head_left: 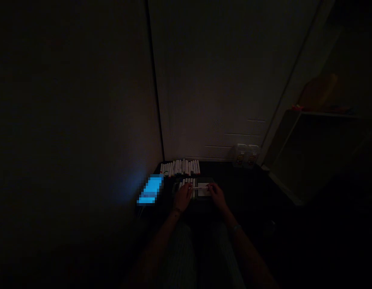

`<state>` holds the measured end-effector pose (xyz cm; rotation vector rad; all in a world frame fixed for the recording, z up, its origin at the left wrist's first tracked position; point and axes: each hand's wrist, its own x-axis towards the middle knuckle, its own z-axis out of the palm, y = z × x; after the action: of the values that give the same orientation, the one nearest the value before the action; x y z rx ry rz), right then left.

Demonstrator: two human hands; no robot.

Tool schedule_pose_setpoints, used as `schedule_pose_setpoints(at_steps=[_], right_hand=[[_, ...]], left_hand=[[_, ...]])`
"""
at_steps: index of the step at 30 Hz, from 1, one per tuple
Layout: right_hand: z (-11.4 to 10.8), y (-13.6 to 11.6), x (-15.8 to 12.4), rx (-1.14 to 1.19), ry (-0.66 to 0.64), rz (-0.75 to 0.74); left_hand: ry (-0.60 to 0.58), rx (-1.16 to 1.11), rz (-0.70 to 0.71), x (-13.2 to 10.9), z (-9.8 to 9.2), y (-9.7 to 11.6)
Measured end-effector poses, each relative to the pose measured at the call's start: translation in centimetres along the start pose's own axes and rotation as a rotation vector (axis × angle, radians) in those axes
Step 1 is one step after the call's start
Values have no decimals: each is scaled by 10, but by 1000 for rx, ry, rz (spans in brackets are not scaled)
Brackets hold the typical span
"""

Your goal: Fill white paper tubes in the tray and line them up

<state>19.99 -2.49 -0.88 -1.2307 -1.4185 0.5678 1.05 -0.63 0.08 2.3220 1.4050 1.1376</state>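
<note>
Head cam view, and wow it's dark, so bear with me on the details. Both hands are pinched on one slim white marker (pixel 200 187), the left hand (pixel 183 195) closed on one end and the right hand (pixel 216 194) on the other, so it's lying pretty much level between them. It's up over a dark tray (pixel 206 180) on a black surface (pixel 246 186). Left part of that tray has a row of white pens (pixel 186 181) standing side by side, partly hidden by the left hand, and the right part has a pale card (pixel 203 192) or something like it, can't tell exactly what. Behind the tray there's a longer line of white markers (pixel 179 167) up near the wall (pixel 210 88), some with coloured ends. Over on the left a screen (pixel 150 190) is glowing bright blue, all blocky so no reading it. Far right corner of the surface has two clear containers (pixel 246 155) right next to each other, and past those there's a dim shelf (pixel 327 114) with stuff on it too murky to name.
</note>
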Motion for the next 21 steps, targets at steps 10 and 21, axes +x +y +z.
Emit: schedule_pose_setpoints(at_steps=[10, 21], right_hand=[[1, 2, 0, -19, 18, -28], [1, 3, 1, -9, 20, -30]], left_hand=[[-3, 0, -17, 0, -2, 2], [3, 15, -10, 1, 1, -2]])
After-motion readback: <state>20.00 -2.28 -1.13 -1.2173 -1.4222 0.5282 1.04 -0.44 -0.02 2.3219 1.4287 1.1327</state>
